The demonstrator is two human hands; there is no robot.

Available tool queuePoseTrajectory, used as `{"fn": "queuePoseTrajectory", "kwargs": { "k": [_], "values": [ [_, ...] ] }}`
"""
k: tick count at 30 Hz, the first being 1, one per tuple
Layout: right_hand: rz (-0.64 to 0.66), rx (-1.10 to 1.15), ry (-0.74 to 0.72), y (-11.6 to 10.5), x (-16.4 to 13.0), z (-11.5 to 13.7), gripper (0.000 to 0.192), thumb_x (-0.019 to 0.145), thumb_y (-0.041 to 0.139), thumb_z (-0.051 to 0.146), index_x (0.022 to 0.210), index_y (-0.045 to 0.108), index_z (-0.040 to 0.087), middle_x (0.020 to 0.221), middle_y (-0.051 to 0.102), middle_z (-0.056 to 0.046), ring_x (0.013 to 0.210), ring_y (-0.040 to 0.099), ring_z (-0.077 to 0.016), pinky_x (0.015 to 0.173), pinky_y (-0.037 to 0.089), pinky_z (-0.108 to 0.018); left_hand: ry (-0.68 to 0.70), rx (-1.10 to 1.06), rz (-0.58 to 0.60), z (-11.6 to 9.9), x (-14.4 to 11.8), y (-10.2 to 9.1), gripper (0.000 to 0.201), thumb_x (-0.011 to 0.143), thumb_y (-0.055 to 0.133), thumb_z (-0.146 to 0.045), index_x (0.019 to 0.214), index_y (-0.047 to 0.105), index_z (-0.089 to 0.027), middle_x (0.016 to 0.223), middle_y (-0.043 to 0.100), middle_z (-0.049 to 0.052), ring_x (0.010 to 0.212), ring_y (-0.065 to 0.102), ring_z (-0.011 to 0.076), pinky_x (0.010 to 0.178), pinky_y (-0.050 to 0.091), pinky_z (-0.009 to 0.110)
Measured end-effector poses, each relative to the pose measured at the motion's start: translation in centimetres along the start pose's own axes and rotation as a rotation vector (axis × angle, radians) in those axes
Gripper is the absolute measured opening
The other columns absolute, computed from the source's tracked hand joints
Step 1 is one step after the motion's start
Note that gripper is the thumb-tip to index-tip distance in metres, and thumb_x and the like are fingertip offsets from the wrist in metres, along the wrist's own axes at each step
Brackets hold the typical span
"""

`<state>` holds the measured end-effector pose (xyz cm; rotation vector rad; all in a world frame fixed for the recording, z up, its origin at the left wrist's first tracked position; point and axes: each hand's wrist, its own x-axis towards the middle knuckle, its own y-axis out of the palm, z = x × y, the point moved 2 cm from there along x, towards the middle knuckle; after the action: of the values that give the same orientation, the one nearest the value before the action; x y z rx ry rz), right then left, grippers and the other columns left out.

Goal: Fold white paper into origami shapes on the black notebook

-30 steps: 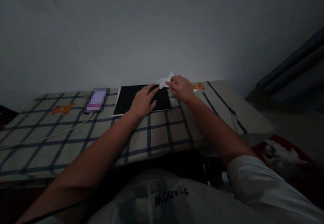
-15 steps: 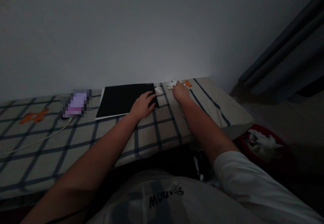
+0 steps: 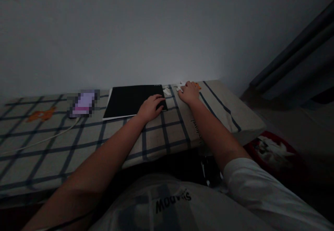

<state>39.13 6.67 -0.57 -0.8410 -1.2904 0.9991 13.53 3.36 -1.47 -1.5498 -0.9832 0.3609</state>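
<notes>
We find paper (image 3: 179, 88) right of the notebook (image 3: 127, 100), at the curled right hand (image 3: 190, 92), hold unconfirmed; left hand (image 3: 150, 108) spread, empty.

Dim, grey light leaves the wall (image 3: 169, 46) palest beyond the left hand (image 3: 150, 108) and right hand (image 3: 189, 92). Deep shadow fills the space under the cloth (image 3: 161, 144) nearer than both; left of them, coarse pixelation masks the phone (image 3: 84, 104).
</notes>
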Motion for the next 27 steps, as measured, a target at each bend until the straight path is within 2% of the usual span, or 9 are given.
{"fn": "queuePoseTrajectory", "kwargs": {
  "k": [4, 6, 9, 11, 14, 17, 22, 24, 27],
  "values": [
    [-0.133, 0.041, -0.093, -0.6, -0.1, 0.3, 0.042, 0.111, 0.052, 0.029, 0.123, 0.089, 0.013, 0.138, 0.076, -0.027, 0.136, 0.063, -0.0459, 0.112, 0.05, -0.064, 0.051, 0.02, 0.027, 1.4, -1.6, -1.3, 0.043, 0.109, 0.058, -0.04, 0.138, 0.085, -0.022, 0.161, 0.074, 0.015, 0.15, 0.069, 0.0355, 0.127, 0.058, 0.059],
    [-0.13, 0.055, -0.214, -0.8, 0.0, 1.1, 0.041, 0.111, 0.051, 0.027, 0.12, 0.089, 0.016, 0.134, 0.078, -0.025, 0.132, 0.064, -0.0436, 0.11, 0.05, -0.062, 0.034, 0.026, 0.043, 3.0, -2.8, -2.4, 0.046, 0.11, 0.059, -0.05, 0.135, 0.086, -0.024, 0.163, 0.073, 0.015, 0.152, 0.069, 0.0357, 0.129, 0.057, 0.059],
    [0.016, 0.097, -0.467, -1.1, 0.0, 3.9, 0.04, 0.113, 0.053, 0.026, 0.123, 0.089, 0.013, 0.133, 0.08, -0.024, 0.127, 0.066, -0.038, 0.111, 0.051, -0.055, -0.032, 0.049, 0.13, 6.0, -4.6, -4.4, 0.064, 0.106, 0.062, -0.067, 0.146, 0.083, -0.022, 0.178, 0.062, 0.016, 0.163, 0.061, 0.038, 0.136, 0.05, 0.059],
    [0.139, 0.155, -0.606, -1.2, -0.2, 6.8, 0.039, 0.114, 0.058, 0.027, 0.137, 0.087, 0.014, 0.141, 0.079, -0.022, 0.132, 0.069, -0.0345, 0.113, 0.052, -0.051, -0.08, 0.065, 0.192, 7.8, -5.5, -5.3, 0.083, 0.1, 0.065, -0.077, 0.157, 0.076, -0.018, 0.185, 0.052, 0.02, 0.168, 0.055, 0.041, 0.139, 0.046, 0.059],
    [0.262, 0.229, -0.717, -0.9, -0.7, 11.1, 0.045, 0.115, 0.066, 0.035, 0.153, 0.08, 0.014, 0.164, 0.071, -0.023, 0.148, 0.068, -0.035, 0.125, 0.052, -0.051, -0.082, 0.073, 0.242, 9.3, -6.3, -5.7, 0.096, 0.097, 0.064, -0.08, 0.164, 0.07, -0.012, 0.182, 0.053, 0.024, 0.171, 0.052, 0.0414, 0.142, 0.041, 0.058],
    [0.306, 0.264, -0.765, 0.1, -1.3, 13.7, 0.053, 0.113, 0.074, 0.04, 0.162, 0.075, 0.022, 0.179, 0.058, -0.021, 0.165, 0.059, -0.038, 0.133, 0.049, -0.058, -0.046, 0.078, 0.206, 9.4, -6.9, -5.2, 0.092, 0.102, 0.06, -0.076, 0.167, 0.067, -0.012, 0.182, 0.053, 0.024, 0.172, 0.05, 0.0419, 0.142, 0.04, 0.061],
    [0.349, 0.352, -0.778, 2.4, -1.6, 13.4, 0.047, 0.111, 0.077, 0.037, 0.155, 0.079, 0.02, 0.173, 0.064, -0.019, 0.166, 0.059, -0.034, 0.139, 0.047, -0.056, -0.059, 0.041, 0.147, 9.5, -7.6, -4.3, 0.086, 0.105, 0.06, -0.076, 0.164, 0.069, -0.014, 0.181, 0.054, 0.024, 0.172, 0.05, 0.0417, 0.142, 0.04, 0.065],
    [0.361, 0.419, -0.763, 2.6, -1.6, 12.7, 0.048, 0.107, 0.083, 0.035, 0.153, 0.081, 0.02, 0.173, 0.064, -0.019, 0.166, 0.06, -0.0352, 0.14, 0.046, -0.058, -0.074, -0.012, 0.142, 9.8, -7.9, -4.5, 0.086, 0.105, 0.062, -0.075, 0.163, 0.07, -0.012, 0.181, 0.054, 0.025, 0.171, 0.052, 0.0424, 0.142, 0.041, 0.065],
    [0.417, 0.452, -0.739, 2.2, -1.7, 12.2, 0.061, 0.099, 0.093, 0.037, 0.156, 0.079, 0.019, 0.175, 0.061, -0.02, 0.168, 0.056, -0.0379, 0.142, 0.043, -0.06, -0.088, -0.069, 0.144, 10.6, -8.5, -5.2, 0.096, 0.099, 0.068, -0.079, 0.166, 0.068, -0.01, 0.184, 0.05, 0.025, 0.171, 0.052, 0.0444, 0.142, 0.041, 0.065]
  ]
}}
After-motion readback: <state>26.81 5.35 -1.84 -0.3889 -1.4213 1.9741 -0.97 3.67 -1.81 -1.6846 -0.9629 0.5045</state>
